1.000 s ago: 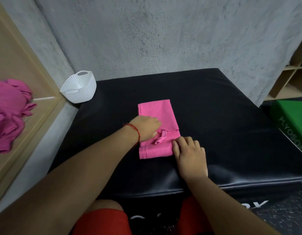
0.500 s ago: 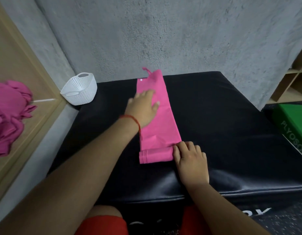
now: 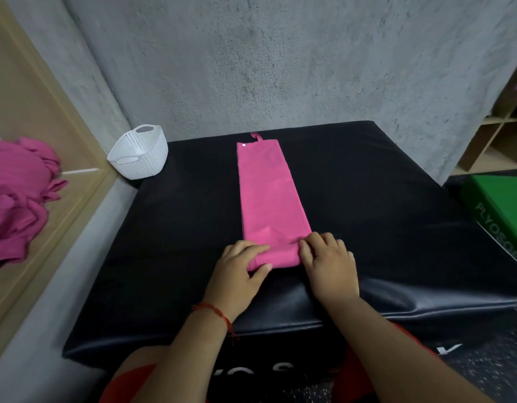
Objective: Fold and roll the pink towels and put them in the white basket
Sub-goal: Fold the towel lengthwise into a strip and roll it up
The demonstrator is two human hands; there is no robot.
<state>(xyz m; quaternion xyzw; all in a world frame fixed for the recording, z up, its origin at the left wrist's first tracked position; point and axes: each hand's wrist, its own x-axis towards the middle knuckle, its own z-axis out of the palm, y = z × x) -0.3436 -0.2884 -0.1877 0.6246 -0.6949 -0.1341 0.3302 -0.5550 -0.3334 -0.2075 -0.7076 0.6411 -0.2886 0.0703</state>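
Black padded surface [image 3: 367,228] carries the towel [image 3: 268,193], now opened into a long strip with its near end rolled. Green box [image 3: 501,205] reads "PLYOSO", the rest cut off. Basket [image 3: 141,158] sits at the far left corner. Left hand [image 3: 237,274] is back from mid-strip. With the right hand [image 3: 329,263] it grips the rolled end, so rolling likely starts.

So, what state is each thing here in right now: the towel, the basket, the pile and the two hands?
Pink towel: folded into a long strip, flat on the black box, near end rolled.
White basket: upright, no towel seen inside.
Towel pile: loose, unfolded heap on the left.
Left-hand grip: pinches the roll's left end.
Right-hand grip: fingers curled on the roll's right end.
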